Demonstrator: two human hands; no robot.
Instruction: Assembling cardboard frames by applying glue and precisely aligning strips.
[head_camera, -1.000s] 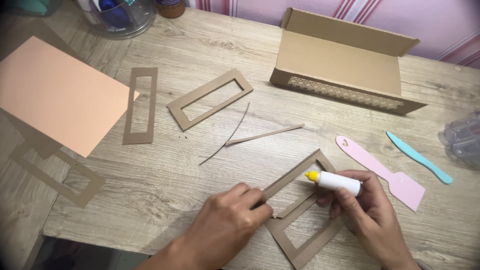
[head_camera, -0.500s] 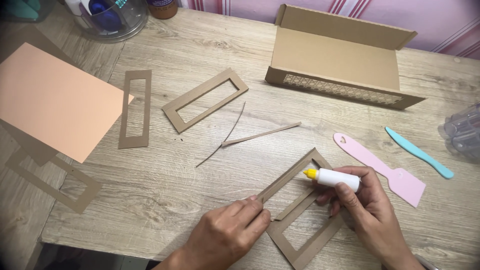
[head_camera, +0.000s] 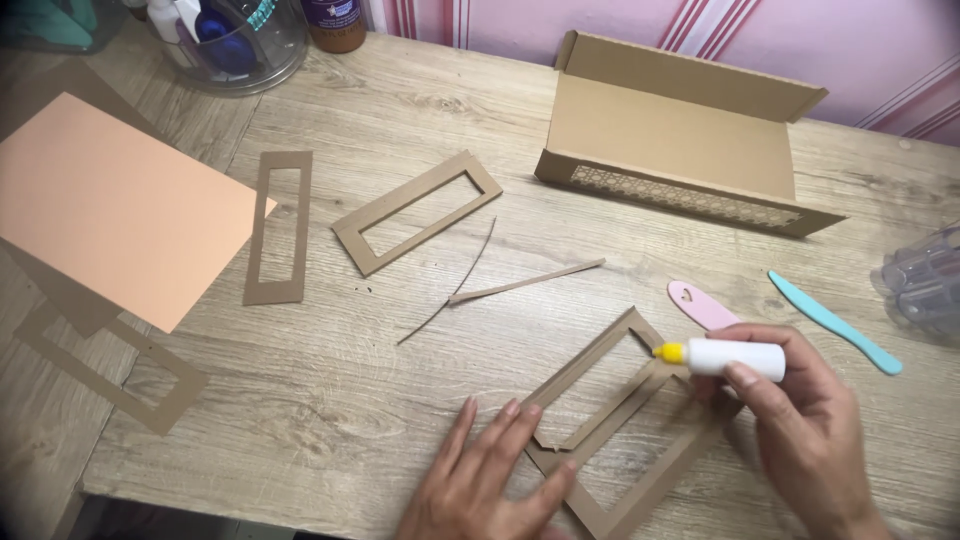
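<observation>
On the wooden table (head_camera: 330, 400), seen from the head camera, the right hand (head_camera: 800, 425) is closed around a white glue bottle (head_camera: 735, 358), whose yellow tip (head_camera: 668, 352) points left and sits just at the upper right corner of the cardboard frames (head_camera: 610, 420) lying stacked at the near edge. The left hand (head_camera: 490, 480) lies flat and open, gripping nothing, with its fingertips (head_camera: 512, 410) pressing the frames' lower left corner. Just behind the bottle a pink tool (head_camera: 700, 303) shows partly, its lower end hidden by the right hand; a teal tool (head_camera: 835, 322) lies to the right, near a clear container (head_camera: 925, 280) at the table's edge. Further back stands an open cardboard box (head_camera: 680, 140) with a perforated front wall. Between the frames and the box lie a thin strip (head_camera: 525, 283) and a curved sliver (head_camera: 450, 290), both apart from the hands. To the left lie a slanted frame (head_camera: 415, 212), an upright frame (head_camera: 278, 228), a peach sheet (head_camera: 110, 205) and another frame (head_camera: 110, 365) partly under it; a clear jar (head_camera: 230, 40) stands at the far corner. Against the frame half a second ago, the left hand has opened from a loose curl and spread its fingers flat on the cardboard, while the right hand keeps the bottle at the same corner.
</observation>
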